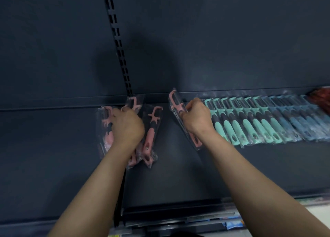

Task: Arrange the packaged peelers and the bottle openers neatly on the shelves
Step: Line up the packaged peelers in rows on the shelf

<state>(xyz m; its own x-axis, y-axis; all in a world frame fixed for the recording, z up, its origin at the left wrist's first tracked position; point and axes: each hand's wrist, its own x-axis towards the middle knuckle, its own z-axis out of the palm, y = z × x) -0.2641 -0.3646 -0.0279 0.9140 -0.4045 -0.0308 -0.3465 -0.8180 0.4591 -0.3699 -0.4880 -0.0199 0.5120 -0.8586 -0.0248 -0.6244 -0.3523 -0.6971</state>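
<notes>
Now right hand (196, 115) grips a pink peeler (175, 103), lengthwise near-to-far, just left of the teal row (237, 122); left hand (126, 126) holds the pink pile (151, 129).

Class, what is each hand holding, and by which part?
The right hand grips a pink packaged peeler at its neck, just below the head. The left hand covers the pink pile; its hold is hidden.

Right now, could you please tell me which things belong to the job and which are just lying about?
Job: pink peeler in right hand; pink pile under left hand; mint peelers; blue peelers; shelf.
Lying about: blurred red thing, far right; goods below.
</notes>
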